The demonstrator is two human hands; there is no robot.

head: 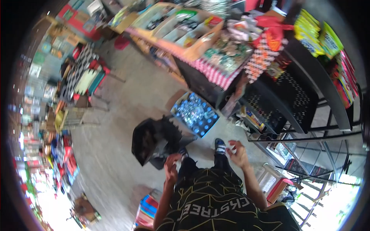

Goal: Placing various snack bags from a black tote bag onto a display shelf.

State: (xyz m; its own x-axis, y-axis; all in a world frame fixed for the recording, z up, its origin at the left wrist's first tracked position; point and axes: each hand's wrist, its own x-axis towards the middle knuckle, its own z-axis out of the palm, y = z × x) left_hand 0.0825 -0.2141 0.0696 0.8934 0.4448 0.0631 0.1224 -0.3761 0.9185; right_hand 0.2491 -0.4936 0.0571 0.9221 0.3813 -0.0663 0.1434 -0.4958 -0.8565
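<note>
My left hand (172, 167) hangs low at the front of my body with fingers slightly curled, close to a black plastic-like object (156, 141) on the floor; nothing shows in it. My right hand (237, 154) is held out above the floor beside my right shoe (220, 146), its fingers apart and bent, with nothing seen between them. Ahead of my feet an open carton (196, 114) of clear bottles with blue caps stands on the concrete floor, next to the black object.
A counter with a red checked cloth (214, 75) bears divided bins (179, 31) of packets. Black perforated shelves (280, 98) and a metal rack stand at right. A checkered table (81, 66) is at far left, a striped bag (146, 212) near my left arm.
</note>
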